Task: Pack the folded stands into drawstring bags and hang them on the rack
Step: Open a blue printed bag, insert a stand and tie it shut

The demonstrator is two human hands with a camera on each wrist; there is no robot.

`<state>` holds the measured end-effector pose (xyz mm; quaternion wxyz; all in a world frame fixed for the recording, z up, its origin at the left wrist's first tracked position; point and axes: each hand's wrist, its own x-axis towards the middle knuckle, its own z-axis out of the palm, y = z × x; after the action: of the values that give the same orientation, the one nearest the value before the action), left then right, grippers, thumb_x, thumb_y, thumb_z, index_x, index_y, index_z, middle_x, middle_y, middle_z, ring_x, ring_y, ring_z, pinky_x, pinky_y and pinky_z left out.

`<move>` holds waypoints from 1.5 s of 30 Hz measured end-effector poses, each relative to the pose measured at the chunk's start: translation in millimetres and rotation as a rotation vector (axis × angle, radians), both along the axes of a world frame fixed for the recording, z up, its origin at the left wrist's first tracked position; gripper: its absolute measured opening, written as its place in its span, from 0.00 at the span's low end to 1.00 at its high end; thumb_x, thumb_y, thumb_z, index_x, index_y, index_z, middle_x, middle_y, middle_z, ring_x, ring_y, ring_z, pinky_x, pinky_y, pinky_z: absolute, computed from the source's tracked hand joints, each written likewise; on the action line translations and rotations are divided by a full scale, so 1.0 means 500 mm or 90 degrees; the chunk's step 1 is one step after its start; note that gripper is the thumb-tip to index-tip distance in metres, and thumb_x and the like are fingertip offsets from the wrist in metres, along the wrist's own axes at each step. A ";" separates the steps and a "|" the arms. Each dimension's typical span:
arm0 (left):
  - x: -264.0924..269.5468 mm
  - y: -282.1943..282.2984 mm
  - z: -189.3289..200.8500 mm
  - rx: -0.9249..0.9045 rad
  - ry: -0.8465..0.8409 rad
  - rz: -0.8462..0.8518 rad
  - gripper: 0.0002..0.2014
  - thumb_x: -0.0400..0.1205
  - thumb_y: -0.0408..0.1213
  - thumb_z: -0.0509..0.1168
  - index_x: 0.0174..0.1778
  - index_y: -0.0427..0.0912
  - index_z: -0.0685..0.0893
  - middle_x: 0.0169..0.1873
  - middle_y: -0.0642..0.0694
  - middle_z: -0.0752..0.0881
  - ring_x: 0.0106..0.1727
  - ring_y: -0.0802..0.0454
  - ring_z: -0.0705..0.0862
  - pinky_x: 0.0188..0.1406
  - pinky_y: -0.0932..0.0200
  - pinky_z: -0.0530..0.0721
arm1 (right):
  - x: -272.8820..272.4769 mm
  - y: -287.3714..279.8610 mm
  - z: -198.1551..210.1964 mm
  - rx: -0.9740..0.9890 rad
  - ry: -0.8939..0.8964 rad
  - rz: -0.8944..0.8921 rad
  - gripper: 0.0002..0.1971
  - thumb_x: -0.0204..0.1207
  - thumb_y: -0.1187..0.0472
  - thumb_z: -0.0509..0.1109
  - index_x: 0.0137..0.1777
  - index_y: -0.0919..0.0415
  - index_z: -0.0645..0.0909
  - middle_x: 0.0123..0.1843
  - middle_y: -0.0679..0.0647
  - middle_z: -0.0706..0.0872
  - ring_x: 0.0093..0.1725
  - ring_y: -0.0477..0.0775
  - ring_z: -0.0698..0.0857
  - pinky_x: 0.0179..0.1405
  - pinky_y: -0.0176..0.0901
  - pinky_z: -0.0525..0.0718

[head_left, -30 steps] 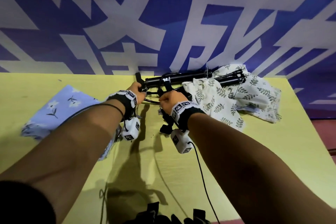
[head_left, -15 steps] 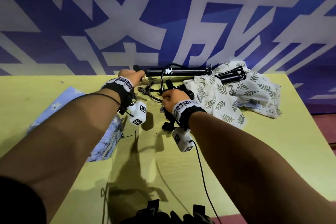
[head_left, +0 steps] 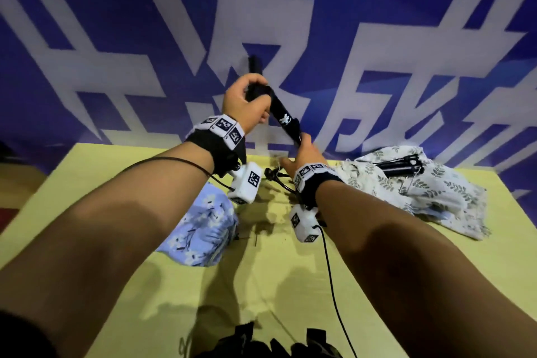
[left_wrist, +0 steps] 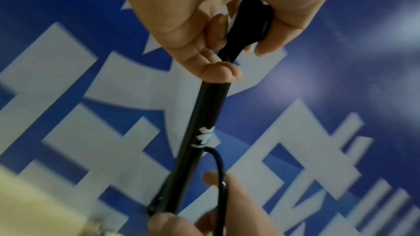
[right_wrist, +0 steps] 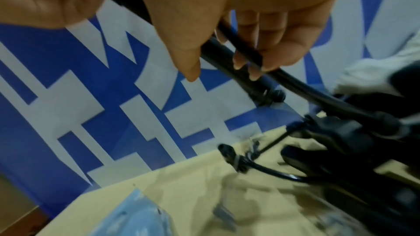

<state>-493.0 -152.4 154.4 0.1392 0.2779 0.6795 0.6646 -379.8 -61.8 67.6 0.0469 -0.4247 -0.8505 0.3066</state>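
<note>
Stand [head_left: 279, 115] is off the table [head_left: 377, 285], held tilted in the air in front of the banner [head_left: 116, 23], top end up-left, lower end down-right. Left hand [head_left: 245, 102] has fingers and thumb wrapped around the upper end; the left wrist view shows the black knob-like tip inside the curled fingers [left_wrist: 218, 24]. Right hand [head_left: 302, 158] grips the lower end, fingers [right_wrist: 254, 64] curled over the tube with a black cable [right_wrist: 318, 100] running out from under them. Both grips closed on the stand, no gap visible.

Around it:
- Blue floral bag [head_left: 203, 229] lies flat on the table below the left wrist, partly hidden by the left forearm.
- Leaf-print bag [head_left: 436, 200] sits crumpled at the right of the table, well apart from the held stand. A second stand [head_left: 398, 166] pokes out of its folds.
- Loose black cable and clamp parts [head_left: 276, 179] lie on the table between the two wrists, directly under the held stand; detail blurred.
- Wrist-camera lead [head_left: 331, 285] trails from the right wrist toward the near edge.
- Dark object [head_left: 261, 343] at the bottom edge, cannot tell what.
</note>
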 end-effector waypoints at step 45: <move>0.048 -0.277 -0.369 -0.913 0.359 -0.416 0.17 0.88 0.40 0.53 0.68 0.47 0.81 0.60 0.43 0.85 0.52 0.41 0.82 0.52 0.55 0.80 | 0.009 -0.127 -0.004 -0.440 0.290 -0.300 0.31 0.60 0.35 0.78 0.56 0.53 0.76 0.41 0.51 0.86 0.41 0.54 0.87 0.58 0.55 0.86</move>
<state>-469.1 -291.1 -30.0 0.2926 0.4605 0.8324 -0.0973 -375.4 -125.1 65.6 0.1566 -0.5190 -0.5472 0.6377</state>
